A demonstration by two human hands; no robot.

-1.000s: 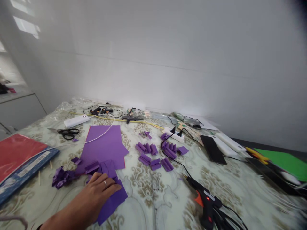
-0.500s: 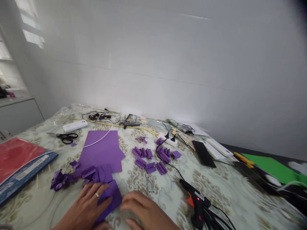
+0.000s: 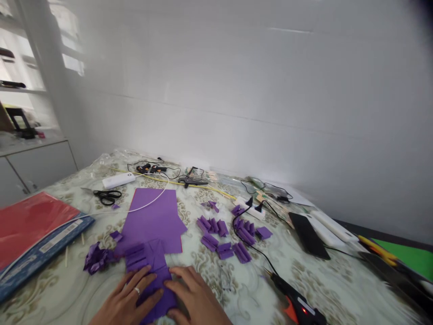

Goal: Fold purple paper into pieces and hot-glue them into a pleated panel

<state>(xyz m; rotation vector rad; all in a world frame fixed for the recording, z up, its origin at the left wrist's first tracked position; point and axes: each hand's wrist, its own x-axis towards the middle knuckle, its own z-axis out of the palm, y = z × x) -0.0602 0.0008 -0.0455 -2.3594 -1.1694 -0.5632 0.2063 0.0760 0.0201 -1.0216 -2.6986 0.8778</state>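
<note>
Noting a change: the right hand (image 3: 198, 293), out of view a second ago, now touches the right edge of the purple paper (image 3: 166, 300), thumb parted from fingers. The left hand (image 3: 130, 293) lies flat across that paper, fingers slightly spread. I see it on the table (image 3: 257, 293), nearer than the large purple sheet (image 3: 152, 216). My judgement: two-handed contact should steady it.

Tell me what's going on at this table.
A person's left hand lies on a piece of purple paper, while the right hand has its fingers at the paper's right edge. Beyond them lies a larger purple sheet. Small folded purple pieces sit to the right, and a glue gun with a red light lit rests nearer, untouched.
</note>
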